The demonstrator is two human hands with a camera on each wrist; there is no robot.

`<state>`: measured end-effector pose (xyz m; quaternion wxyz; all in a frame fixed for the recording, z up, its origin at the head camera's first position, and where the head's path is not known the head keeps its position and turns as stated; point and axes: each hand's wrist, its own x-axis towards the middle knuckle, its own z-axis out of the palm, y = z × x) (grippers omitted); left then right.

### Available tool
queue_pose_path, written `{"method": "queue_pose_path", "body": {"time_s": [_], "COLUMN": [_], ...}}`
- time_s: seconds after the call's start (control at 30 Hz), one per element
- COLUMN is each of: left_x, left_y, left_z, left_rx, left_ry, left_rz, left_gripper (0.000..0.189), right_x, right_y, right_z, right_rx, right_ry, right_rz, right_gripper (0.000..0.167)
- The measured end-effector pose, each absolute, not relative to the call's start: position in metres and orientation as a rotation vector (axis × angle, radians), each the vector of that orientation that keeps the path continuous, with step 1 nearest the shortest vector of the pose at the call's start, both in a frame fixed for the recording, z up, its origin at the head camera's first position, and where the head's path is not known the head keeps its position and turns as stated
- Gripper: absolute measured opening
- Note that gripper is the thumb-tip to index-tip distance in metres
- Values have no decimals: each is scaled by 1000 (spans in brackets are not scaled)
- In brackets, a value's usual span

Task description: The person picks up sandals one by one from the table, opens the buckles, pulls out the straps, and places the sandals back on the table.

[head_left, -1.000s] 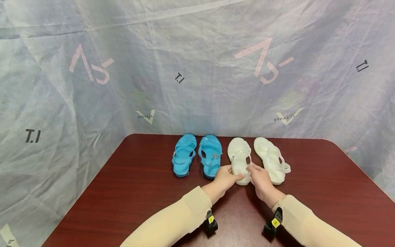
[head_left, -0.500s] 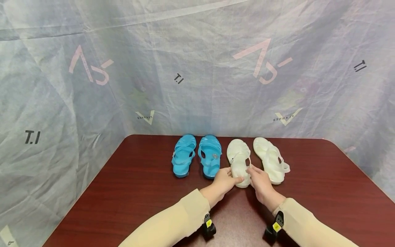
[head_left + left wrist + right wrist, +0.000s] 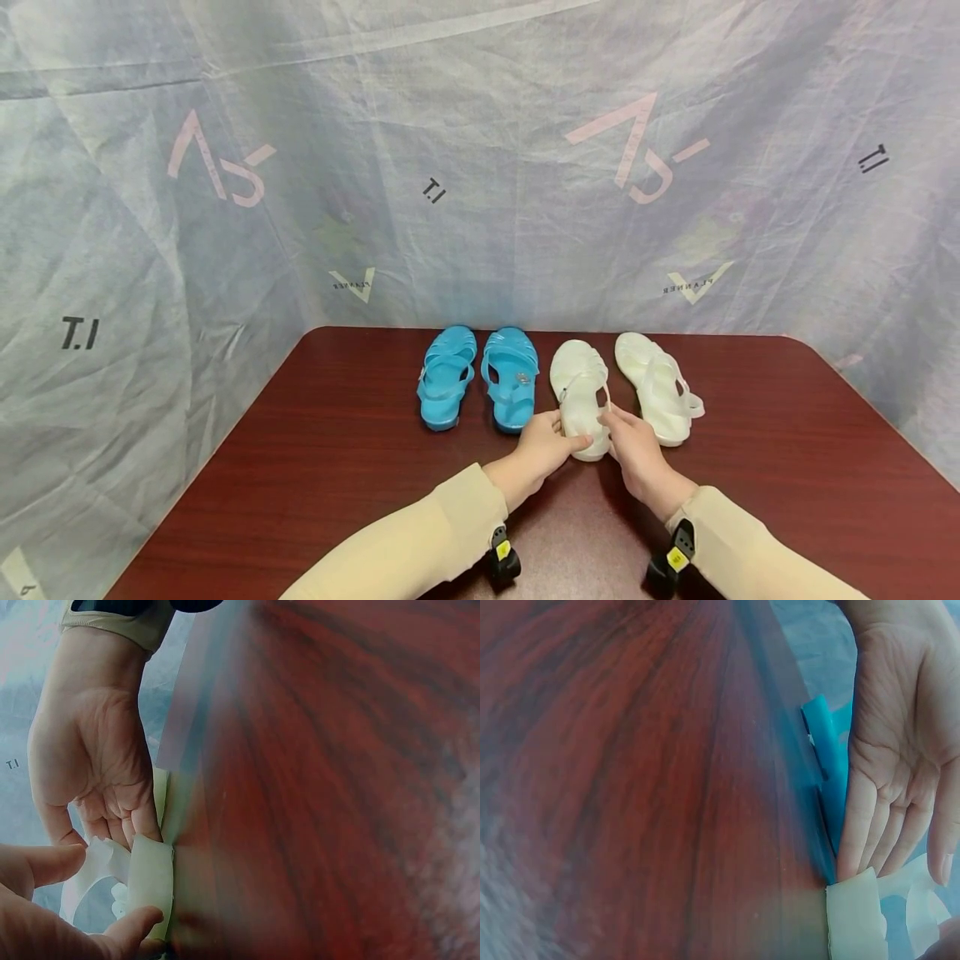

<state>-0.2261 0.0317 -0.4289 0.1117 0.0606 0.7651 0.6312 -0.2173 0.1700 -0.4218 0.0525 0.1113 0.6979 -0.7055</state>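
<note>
Two hands grip the heel of a white strappy sandal (image 3: 576,367) lying toe-away on the table. The left hand (image 3: 540,446) has its thumb over the insole and its fingers along the left side of the heel. Opposite it, the right hand (image 3: 637,450) pinches the right edge near the strap, thumb inside. In the left wrist view the heel (image 3: 151,874) stands between the left hand (image 3: 45,900) and the right hand (image 3: 94,750). The right wrist view shows the left hand's fingers (image 3: 862,832) at the heel wall. Under the hands, part of the sole is hidden.
Just right lies the matching white sandal (image 3: 660,387), its loose strap sticking out. A blue sandal (image 3: 510,346) and its mate (image 3: 447,367) stand side by side to the left. All are on a dark red wooden table (image 3: 315,467) backed by a grey printed cloth (image 3: 480,167).
The held white sandal has slid a little toward the person and slightly left, both hands moving with it and keeping their grip. The other sandals stay in place.
</note>
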Motion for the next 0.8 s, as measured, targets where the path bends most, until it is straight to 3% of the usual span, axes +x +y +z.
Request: {"method": "queue_pose_path", "body": {"time_s": [0.8], "left_x": [-216], "left_y": [30], "left_z": [-429], "left_rx": [173], "left_ry": [2308], "left_rz": [1791], "left_gripper": [53], "right_x": [-205], "right_y": [169], "right_z": [-423], "right_rx": [343], "right_ry": [2124], "right_rz": [-2156], "right_gripper": [62]}}
